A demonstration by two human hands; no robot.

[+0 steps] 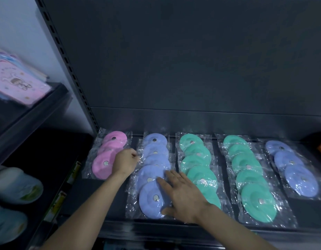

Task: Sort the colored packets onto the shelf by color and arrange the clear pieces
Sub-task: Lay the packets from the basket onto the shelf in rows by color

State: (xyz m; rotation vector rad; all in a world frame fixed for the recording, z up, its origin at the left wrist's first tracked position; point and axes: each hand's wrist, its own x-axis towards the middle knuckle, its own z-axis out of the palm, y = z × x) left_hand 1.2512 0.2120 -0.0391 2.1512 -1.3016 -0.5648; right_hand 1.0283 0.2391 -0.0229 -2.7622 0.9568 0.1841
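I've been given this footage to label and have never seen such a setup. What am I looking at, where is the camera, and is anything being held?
No machine here: a person works with bare hands, and the single picture comes from a wide-angle camera worn on the head, looking forward and down. On the dark shelf lie five rows of round discs in clear wrappers: from the left, a pink row, a blue row, a green row, a second green row and a second blue row. The right hand lies flat, fingers straight, on the first blue row. The left hand sits between the pink and blue rows with fingers curled; whether it pinches a wrapper cannot be told.
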